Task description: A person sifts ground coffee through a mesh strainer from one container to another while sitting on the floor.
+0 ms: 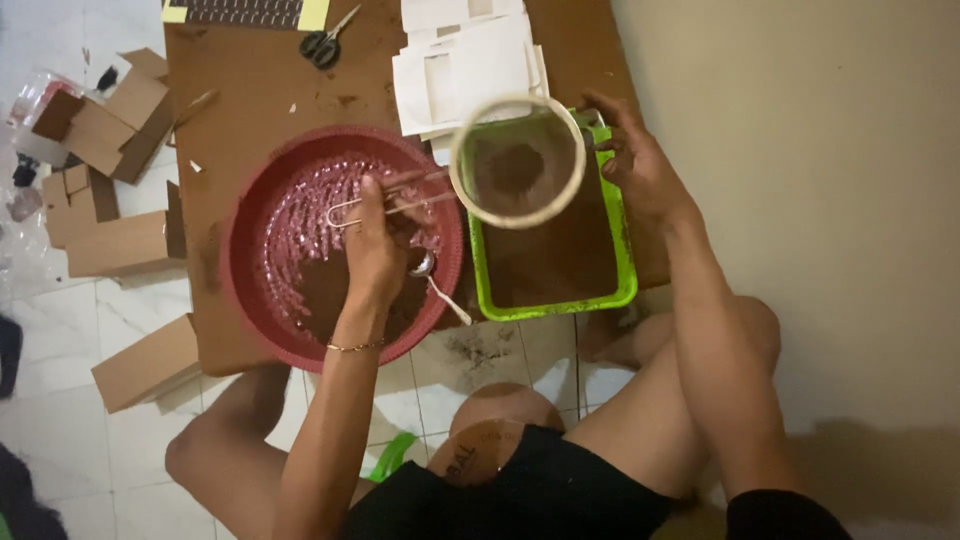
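My left hand (375, 245) grips the wire handle of a round mesh sieve (517, 160) and holds it level above a green tray (627, 270). Brown powder lies in the sieve and covers the tray's bottom. My right hand (635, 160) rests on the sieve's far rim, at the tray's upper right corner. Under my left hand sits a red perforated basin (250, 215) with brown powder in its near half. A metal spoon (428, 272) lies on the basin's right edge.
A brown board (270, 80) on the tiled floor carries basin and tray. Scissors (325, 42) and white paper cut-outs (465, 60) lie at its far end. Cardboard boxes (105, 200) are scattered at the left. My bare knees frame the board's near edge.
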